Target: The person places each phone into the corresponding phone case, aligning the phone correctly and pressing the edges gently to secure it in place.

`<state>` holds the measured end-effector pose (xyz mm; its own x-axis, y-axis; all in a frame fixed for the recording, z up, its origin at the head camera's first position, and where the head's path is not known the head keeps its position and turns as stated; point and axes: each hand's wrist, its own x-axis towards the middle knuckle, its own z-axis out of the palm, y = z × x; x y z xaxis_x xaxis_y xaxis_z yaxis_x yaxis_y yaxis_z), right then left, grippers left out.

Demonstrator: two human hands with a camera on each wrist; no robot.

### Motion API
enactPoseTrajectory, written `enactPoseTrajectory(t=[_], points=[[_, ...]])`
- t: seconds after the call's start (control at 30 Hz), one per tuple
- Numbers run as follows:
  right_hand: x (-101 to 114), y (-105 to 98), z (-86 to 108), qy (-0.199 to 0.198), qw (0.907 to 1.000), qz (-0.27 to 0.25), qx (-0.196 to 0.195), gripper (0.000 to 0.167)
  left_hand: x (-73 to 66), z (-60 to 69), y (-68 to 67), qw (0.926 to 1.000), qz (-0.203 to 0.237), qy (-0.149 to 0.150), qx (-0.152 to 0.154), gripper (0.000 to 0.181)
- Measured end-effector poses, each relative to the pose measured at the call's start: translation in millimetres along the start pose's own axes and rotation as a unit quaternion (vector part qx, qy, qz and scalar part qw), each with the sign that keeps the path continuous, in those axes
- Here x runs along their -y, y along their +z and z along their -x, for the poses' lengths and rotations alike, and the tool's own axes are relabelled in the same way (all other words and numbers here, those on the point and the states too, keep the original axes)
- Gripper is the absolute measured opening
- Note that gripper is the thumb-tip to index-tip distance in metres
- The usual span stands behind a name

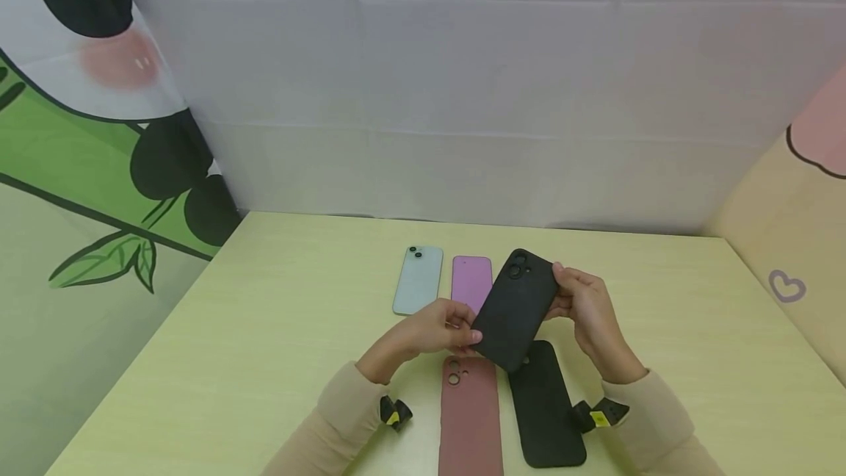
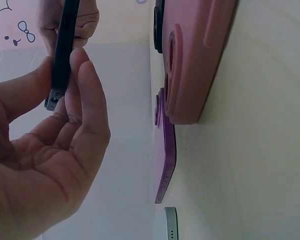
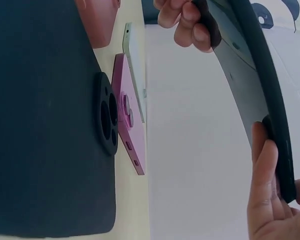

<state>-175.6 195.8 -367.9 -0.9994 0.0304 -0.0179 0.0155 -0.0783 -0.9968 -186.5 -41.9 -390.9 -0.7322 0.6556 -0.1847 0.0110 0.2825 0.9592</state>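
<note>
Both hands hold a dark phone-shaped piece (image 1: 517, 308) tilted above the table, its camera end up. The left hand (image 1: 436, 329) pinches its lower left corner between thumb and fingers; the right hand (image 1: 587, 311) grips its upper right edge. In the left wrist view the left hand (image 2: 55, 150) pinches the end of the dark piece (image 2: 65, 50), seen edge-on. The right wrist view shows the right hand (image 3: 275, 195) at one end of the dark piece (image 3: 270, 85), whose inner side looks grey and glossy.
A pale blue phone (image 1: 418, 280) and a pink-purple phone (image 1: 471, 281) lie behind the hands. Nearer the front lie a dusty pink case (image 1: 471, 417) and a black case (image 1: 547, 406), side by side on the pale yellow table (image 1: 264, 314). A light curtain stands behind.
</note>
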Motion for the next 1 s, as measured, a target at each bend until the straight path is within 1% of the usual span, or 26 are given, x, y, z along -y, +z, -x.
enactPoseTrajectory(t=[0.23, 0.33, 0.43, 0.5, 0.6, 0.7, 0.77, 0.9, 1.0], points=[[-0.6, -2.0, -0.2, 0.022, 0.9996, -0.012, 0.01, 0.025, -0.1, 0.4, 0.1, 1.0, -0.004, 0.0, 0.006, 0.015], [-0.1, -3.5, -0.6, 0.025, 0.9994, -0.013, 0.02, 0.026, -1.1, 1.6, -1.3, 1.0, -0.009, -0.002, 0.002, 0.015], [0.8, -4.8, -1.2, 0.03, 0.9983, -0.03, 0.04, 0.027, -1.5, 2.1, -3.9, 0.9998, -0.007, -0.009, -0.019, 0.015], [1.1, -5.9, -1.5, 0.034, 0.9965, -0.048, 0.059, 0.028, -0.7, 1.5, -5.9, 0.9991, 0.002, -0.016, -0.04, 0.015], [0.5, -7.2, -1.3, 0.034, 0.9915, -0.083, 0.095, 0.028, -0.5, 0.9, -8.7, 0.9971, 0.024, -0.027, -0.067, 0.016], [-1.2, -7.8, -1.0, 0.031, 0.9865, -0.107, 0.12, 0.029, -1.7, 1.3, -10.0, 0.9942, 0.052, -0.038, -0.086, 0.018], [-2.1, -7.9, -1.0, 0.031, 0.9851, -0.113, 0.126, 0.029, -1.5, 1.1, -10.6, 0.992, 0.073, -0.041, -0.094, 0.021], [-2.7, -8.3, -1.4, 0.03, 0.985, -0.114, 0.126, 0.028, 1.4, -0.5, -12.7, 0.9859, 0.117, -0.04, -0.113, 0.025], [-3.2, -8.7, -2.1, 0.033, 0.9851, -0.112, 0.126, 0.028, 3.1, -0.7, -15.1, 0.981, 0.137, -0.034, -0.133, 0.027]])
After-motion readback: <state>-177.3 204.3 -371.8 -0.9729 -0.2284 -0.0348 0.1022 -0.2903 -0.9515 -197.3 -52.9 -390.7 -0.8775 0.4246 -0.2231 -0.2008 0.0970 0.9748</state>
